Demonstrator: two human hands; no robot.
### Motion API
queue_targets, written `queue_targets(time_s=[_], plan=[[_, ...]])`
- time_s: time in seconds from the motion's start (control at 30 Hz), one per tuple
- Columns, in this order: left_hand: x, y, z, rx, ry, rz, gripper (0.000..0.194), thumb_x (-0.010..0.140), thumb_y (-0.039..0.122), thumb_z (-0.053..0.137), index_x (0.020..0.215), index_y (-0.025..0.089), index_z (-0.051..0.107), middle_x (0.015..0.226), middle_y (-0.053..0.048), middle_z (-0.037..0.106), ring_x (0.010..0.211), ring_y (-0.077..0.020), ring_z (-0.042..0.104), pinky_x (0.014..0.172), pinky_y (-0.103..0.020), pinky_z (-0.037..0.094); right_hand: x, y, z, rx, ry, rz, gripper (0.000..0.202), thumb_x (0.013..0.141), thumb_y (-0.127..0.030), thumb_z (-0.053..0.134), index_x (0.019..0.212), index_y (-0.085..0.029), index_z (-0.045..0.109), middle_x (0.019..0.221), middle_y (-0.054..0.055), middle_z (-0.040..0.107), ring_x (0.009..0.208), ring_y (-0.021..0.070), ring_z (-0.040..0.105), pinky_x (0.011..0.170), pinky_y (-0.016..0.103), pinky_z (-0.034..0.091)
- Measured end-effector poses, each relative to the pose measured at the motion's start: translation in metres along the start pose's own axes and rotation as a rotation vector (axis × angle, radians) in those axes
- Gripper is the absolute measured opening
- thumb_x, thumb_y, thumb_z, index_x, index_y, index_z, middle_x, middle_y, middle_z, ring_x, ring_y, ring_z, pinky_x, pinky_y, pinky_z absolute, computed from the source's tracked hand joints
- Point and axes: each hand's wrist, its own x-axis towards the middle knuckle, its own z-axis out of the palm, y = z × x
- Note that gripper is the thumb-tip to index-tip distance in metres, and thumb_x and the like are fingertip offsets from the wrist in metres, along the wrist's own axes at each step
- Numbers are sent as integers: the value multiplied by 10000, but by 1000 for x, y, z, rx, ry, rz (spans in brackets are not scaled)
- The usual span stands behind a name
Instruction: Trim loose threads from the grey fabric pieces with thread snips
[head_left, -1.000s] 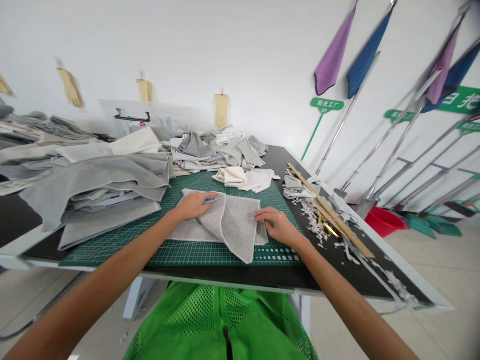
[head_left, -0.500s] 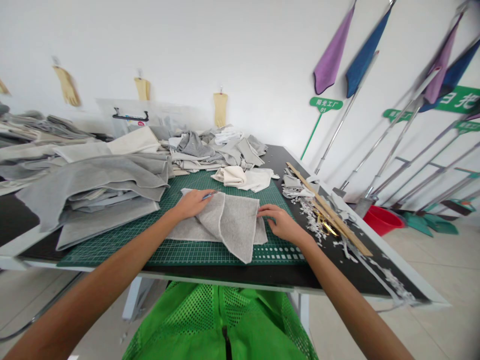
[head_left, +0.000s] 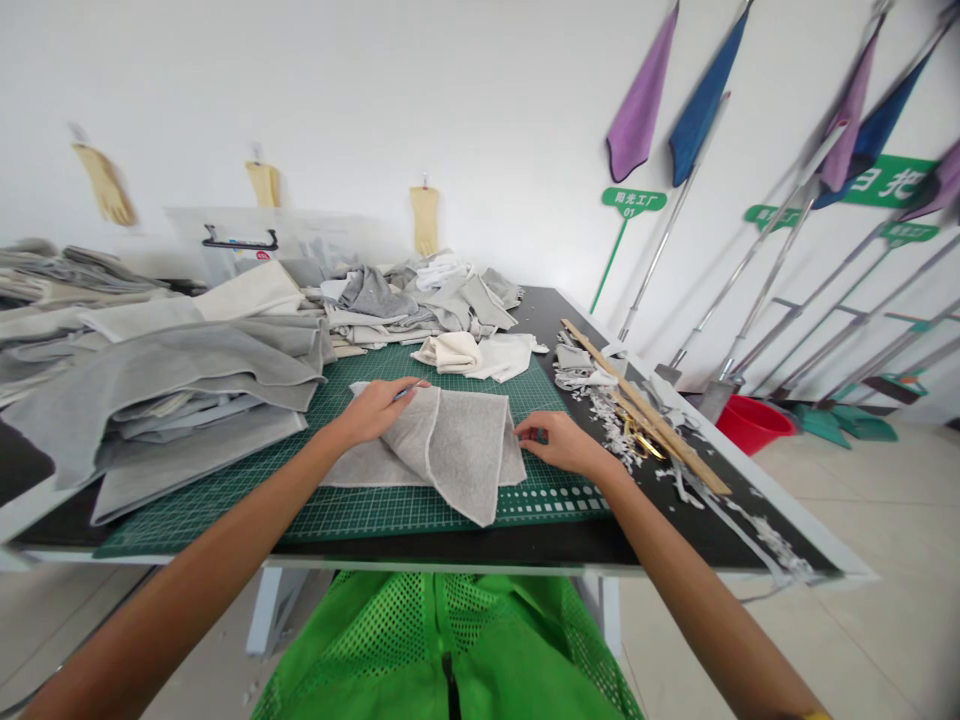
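A grey cloth (head_left: 469,440) with pale stitched edges lies partly folded over on the green cutting mat (head_left: 337,515), one corner pointing toward me. My left hand (head_left: 379,408) rests at its upper left, closed around a slim blue tool (head_left: 407,391) whose kind I cannot make out. At the cloth's right edge, my right hand (head_left: 553,438) has its fingertips pinched together on the border. Just behind the folded cloth lie a rolled cream cloth (head_left: 450,352) and a white one (head_left: 506,357).
Grey cloths (head_left: 202,365) are stacked at the left, with a jumbled heap (head_left: 427,300) behind. On the right lie a wooden strip (head_left: 649,410), gold-handled scissors (head_left: 643,443) and white scraps (head_left: 611,415). A red bucket (head_left: 750,422) stands on the floor beyond the table.
The view has swung slightly to the right. My right fingers have curled in and sit a little lower along the cloth's edge. My left hand still holds the blue tool.
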Motion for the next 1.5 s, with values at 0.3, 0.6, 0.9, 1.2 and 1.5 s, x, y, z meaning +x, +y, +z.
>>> queue_targets(time_s=[0.3,0.6,0.9,1.2,1.5], plan=[[0,53,-11,-10,-262,151,451,902,520,542,1176,203,707,627,42,591,525,-103,461,568,-220,361,3,4,5,174,25,115,219,766,-115,689,952,-182,784,804,45,746,737,177,670,754,301,518],[27,109,27,168,-511,272,572,789,503,686,1312,275,640,1027,-92,742,956,-281,675,818,-337,459,11,-2,14,656,27,455,241,722,-79,705,950,-144,751,831,77,790,801,204,756,758,297,604],[22,82,47,282,-465,95,856,821,741,550,1497,229,428,1217,-148,699,1072,-328,672,901,-389,482,11,-25,13,998,10,663,353,662,-158,832,983,-98,697,713,60,740,627,129,688,593,206,572],[-29,103,52,533,-304,-97,792,954,695,303,1521,144,348,989,-207,723,930,-369,704,784,-429,495,1,-59,40,920,-50,454,188,587,-215,853,693,-132,721,594,-40,648,566,102,561,520,193,402],[-49,112,50,572,-282,-196,721,977,666,275,1480,172,426,984,-174,742,921,-348,717,777,-413,513,-4,-82,64,1089,274,595,159,665,-46,602,639,-157,713,590,-15,663,618,127,588,605,216,461]])
